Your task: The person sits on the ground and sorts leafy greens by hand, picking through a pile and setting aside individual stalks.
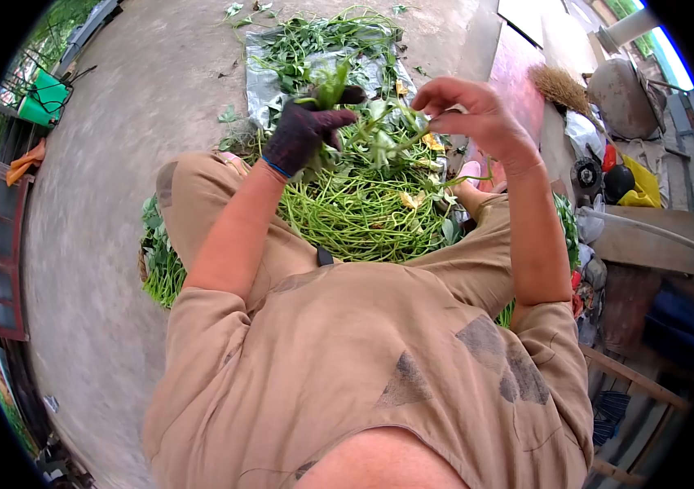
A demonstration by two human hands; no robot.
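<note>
My left hand (pixel 302 137), in a dark glove, is closed around a small bunch of green stems (pixel 333 86) that stick up past the thumb. Opposite it, my bare right hand (pixel 481 118) has its fingers bent together at the end of a leafy green stem (pixel 400 147). Both hands hover above a big heap of long green stems (pixel 355 216) lying between my legs. Some yellowed leaves (pixel 412 200) show in the heap. Beyond it, more leafy greens (pixel 306 45) lie on a grey plastic sheet (pixel 261 73).
Bundled greens (pixel 161 261) stand beside my left leg, and others (pixel 565 228) show beside my right. On the right are a straw broom (pixel 560 88), a yellow bag (pixel 642 186) and a wooden frame (pixel 636 376). A green container (pixel 44 98) stands far left on the concrete floor (pixel 102 204).
</note>
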